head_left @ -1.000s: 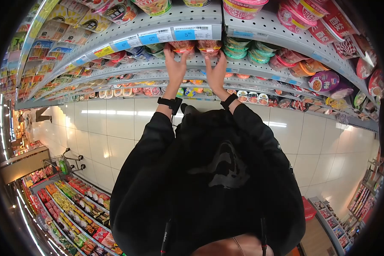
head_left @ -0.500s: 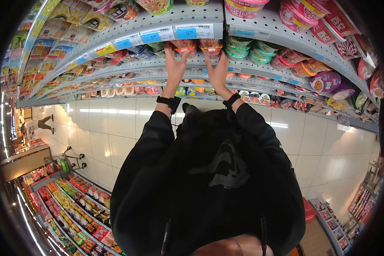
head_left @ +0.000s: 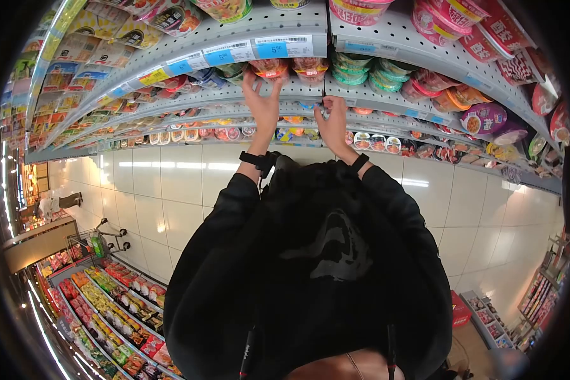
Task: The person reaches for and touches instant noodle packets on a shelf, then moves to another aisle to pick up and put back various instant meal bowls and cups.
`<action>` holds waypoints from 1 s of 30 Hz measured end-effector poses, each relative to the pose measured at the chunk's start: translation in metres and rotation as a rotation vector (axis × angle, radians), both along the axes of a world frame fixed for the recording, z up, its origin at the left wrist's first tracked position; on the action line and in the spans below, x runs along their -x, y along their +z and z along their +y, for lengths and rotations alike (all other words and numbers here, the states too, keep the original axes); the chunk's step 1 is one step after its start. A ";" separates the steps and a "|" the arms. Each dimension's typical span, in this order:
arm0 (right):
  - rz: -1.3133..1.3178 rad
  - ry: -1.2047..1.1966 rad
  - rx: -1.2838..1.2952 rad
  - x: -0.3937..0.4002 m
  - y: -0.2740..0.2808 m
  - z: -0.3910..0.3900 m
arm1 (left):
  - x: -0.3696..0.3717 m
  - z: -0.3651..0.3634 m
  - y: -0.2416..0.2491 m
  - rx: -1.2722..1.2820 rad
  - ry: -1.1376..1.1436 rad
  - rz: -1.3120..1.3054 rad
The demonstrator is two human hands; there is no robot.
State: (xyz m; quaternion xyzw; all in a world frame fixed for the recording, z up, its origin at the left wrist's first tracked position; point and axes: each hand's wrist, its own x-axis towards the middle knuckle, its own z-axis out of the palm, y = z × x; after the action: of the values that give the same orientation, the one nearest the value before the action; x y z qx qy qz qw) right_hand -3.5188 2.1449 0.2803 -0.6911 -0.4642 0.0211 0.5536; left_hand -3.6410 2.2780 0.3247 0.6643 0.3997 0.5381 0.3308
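Note:
My left hand (head_left: 261,104) reaches up to a red noodle cup (head_left: 270,69) on the shelf under the price labels, its thumb and fingers apart at the cup's front. To the right of that cup stands a second red cup (head_left: 310,69), with no hand on it. My right hand (head_left: 332,120) is lower, in front of the shelf edge below the second cup, fingers bent and nothing visible in them. Green bowls (head_left: 351,68) are stacked to the right, and dark green cups (head_left: 232,73) stand to the left.
Above the hands is a perforated shelf (head_left: 259,31) with a price label strip (head_left: 284,48). Lower shelves hold more cups. A shopping cart (head_left: 98,242) stands at the left on the tiled floor (head_left: 171,190), with a person (head_left: 60,202) farther off.
My right hand has come off the right red cup and moved down from it. My left hand stays near the left cup. The person in the distance has shifted slightly.

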 end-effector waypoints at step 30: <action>0.112 -0.013 0.155 -0.004 0.012 0.031 | -0.015 0.020 -0.024 0.113 -0.029 0.090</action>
State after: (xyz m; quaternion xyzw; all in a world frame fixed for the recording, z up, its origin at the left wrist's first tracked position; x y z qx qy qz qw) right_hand -3.5150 2.1763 0.2928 -0.7327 -0.4249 0.0917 0.5237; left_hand -3.6258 2.2979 0.3010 0.6739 0.4341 0.4794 0.3571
